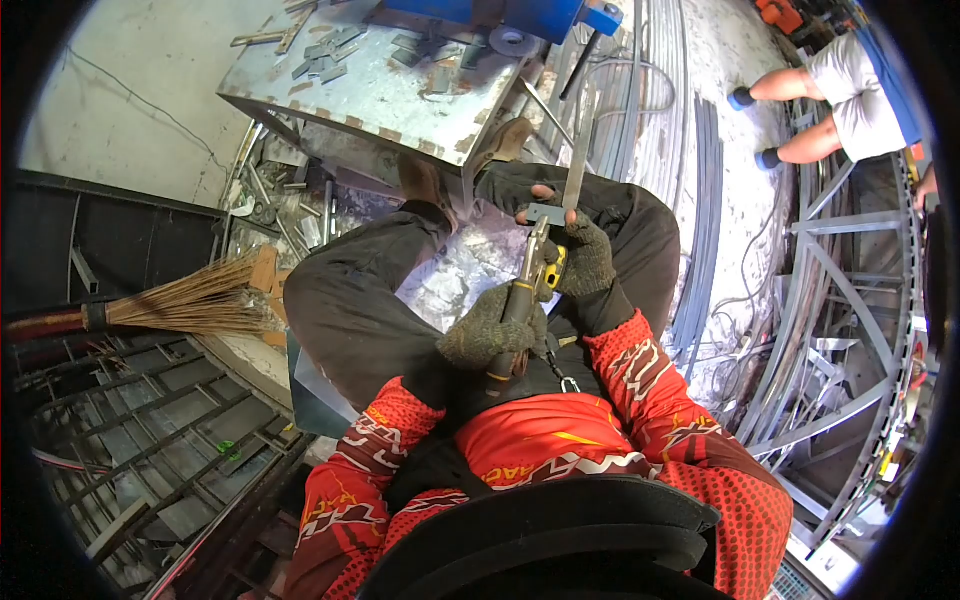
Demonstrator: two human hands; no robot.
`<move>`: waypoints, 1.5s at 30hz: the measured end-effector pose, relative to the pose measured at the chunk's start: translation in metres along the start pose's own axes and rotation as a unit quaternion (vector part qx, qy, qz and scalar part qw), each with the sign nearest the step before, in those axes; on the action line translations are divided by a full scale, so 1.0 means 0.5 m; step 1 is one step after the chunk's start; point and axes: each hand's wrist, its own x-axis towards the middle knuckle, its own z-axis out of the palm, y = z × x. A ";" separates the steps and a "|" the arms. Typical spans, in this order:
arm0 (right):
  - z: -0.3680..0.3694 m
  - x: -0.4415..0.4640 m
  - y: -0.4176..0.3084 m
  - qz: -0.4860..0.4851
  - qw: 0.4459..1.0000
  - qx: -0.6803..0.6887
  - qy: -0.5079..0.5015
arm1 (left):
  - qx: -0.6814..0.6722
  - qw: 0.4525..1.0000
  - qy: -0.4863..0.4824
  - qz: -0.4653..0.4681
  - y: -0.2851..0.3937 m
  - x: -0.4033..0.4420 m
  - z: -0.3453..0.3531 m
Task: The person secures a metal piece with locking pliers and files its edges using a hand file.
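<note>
While one metal table [390, 110] stands ahead, two gloved hands meet just beside its near corner. The left hand [485, 328] is closed around one long tool [521, 298] — dark at the handle, bare metal towards its tip, tilted slightly. The right hand [588, 258], fingertips bare, pinches one small grey plate [546, 214] at that tip, by one flat strip [579, 160]. Two boots rest near the table; one other person [860, 95] stands right of it.

Small yellow letters [376, 414], "RAC", were on the red sleeve [372, 450] just behind the left hand [483, 328]. Big white letters [372, 434] were there too, but too bent to read.
</note>
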 end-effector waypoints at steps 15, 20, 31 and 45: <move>0.048 0.008 -0.034 -0.017 0.993 -0.109 -0.046 | 0.359 0.912 0.188 0.059 -0.018 0.022 -0.014; 0.074 -0.001 -0.010 -0.004 0.976 -0.207 0.063 | 0.419 0.873 0.241 0.057 0.012 0.022 -0.026; 0.101 -0.023 0.076 -0.086 0.921 -0.326 0.197 | 0.548 0.812 0.200 0.032 -0.003 0.042 -0.044; 0.101 -0.017 0.073 -0.096 0.899 -0.367 0.217 | 0.552 0.796 0.243 0.050 -0.041 0.043 -0.059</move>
